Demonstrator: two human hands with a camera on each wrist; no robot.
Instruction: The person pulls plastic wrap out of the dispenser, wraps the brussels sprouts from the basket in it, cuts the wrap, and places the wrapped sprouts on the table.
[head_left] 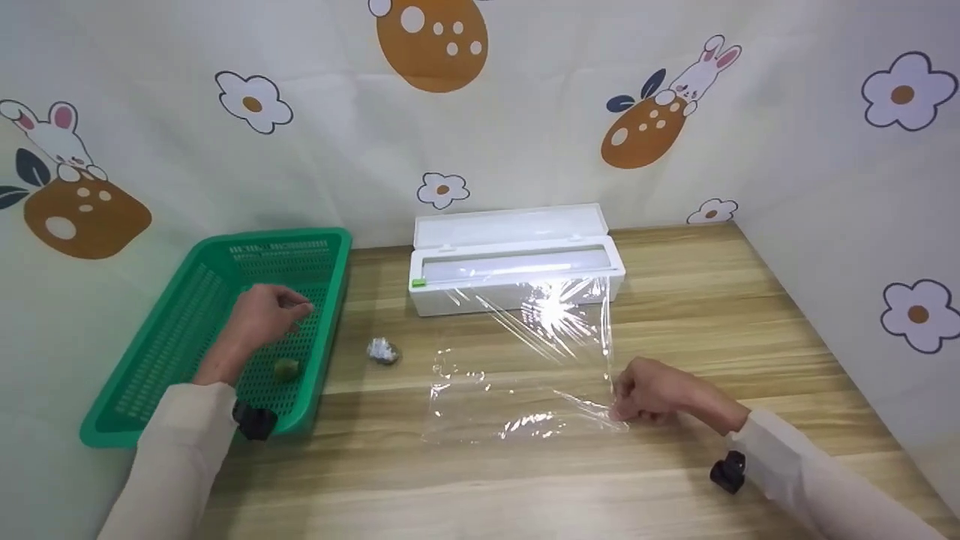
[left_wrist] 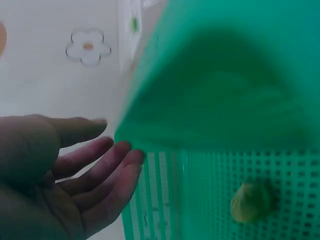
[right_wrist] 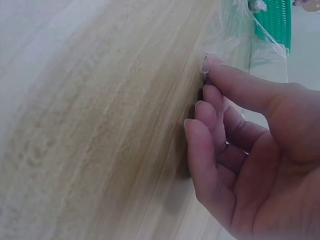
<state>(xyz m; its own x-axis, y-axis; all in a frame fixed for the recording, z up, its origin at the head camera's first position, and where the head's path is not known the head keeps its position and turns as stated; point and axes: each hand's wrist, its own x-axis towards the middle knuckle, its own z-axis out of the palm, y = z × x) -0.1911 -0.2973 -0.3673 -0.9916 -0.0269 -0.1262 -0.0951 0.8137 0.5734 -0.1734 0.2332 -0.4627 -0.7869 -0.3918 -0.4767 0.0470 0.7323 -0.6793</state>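
Observation:
A sheet of clear plastic wrap [head_left: 487, 405] stretches over the table from a white wrap dispenser box [head_left: 517, 281], whose lid is raised. My right hand [head_left: 651, 391] pinches the sheet's near right corner between thumb and forefinger, low over the wood. My left hand [head_left: 264, 315] hovers above the green basket [head_left: 339, 300], fingers loosely bent, with nothing in its grasp in the left wrist view. Inside the basket lies one small roundish yellow-brown item [left_wrist: 247, 204], its kind unclear. A small lump in shiny film [head_left: 383, 350] sits on the table between basket and sheet.
A wooden table [head_left: 480, 495] lies under everything. Behind it and along the right hangs a pale cloth [head_left: 525, 135] printed with rabbits, flowers and orange fruit. The basket stands at the left by the cloth, and the dispenser box is near the back edge.

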